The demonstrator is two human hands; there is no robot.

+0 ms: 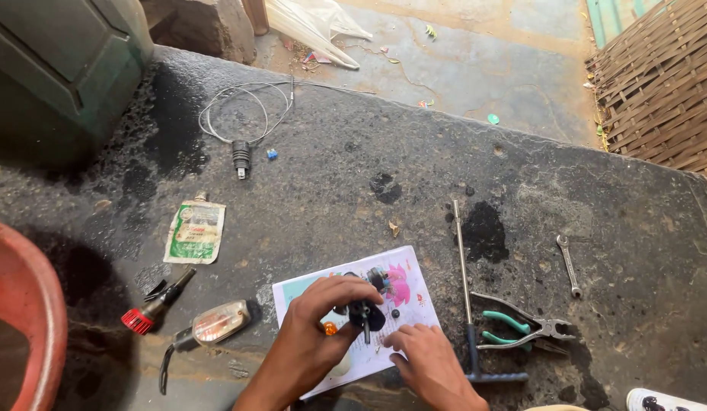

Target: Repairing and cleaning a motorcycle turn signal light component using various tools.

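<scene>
Your right hand (431, 364) is nearest to the camera, lying low on the printed paper sheet (353, 323), with its fingers (403, 337) bent and the tips pressed down on the sheet; it grasps nothing that I can see. Just beside those fingertips, your left hand (317, 320) is curled over a small black part (362, 312), and its fingers (346, 289) grip this part from above, so it stands on the sheet between your two hands. A small orange piece (330, 328) lies under your left thumb, touching the paper.

Past your right fingers, on the dark stained stone slab (597, 198), lie a long T-handle wrench (466, 293), green-handled pliers (521, 327) just beside it, and a small open spanner (569, 264) further out.

On the outer side of your left fingers lie a turn-signal lamp with a clear lens (216, 323), a red-capped tool (151, 308) and a flat green and white sachet (195, 230). Well beyond your fingertips rests a coiled cable with a black plug (241, 129). A red basin (22, 312) is at the far left edge.
</scene>
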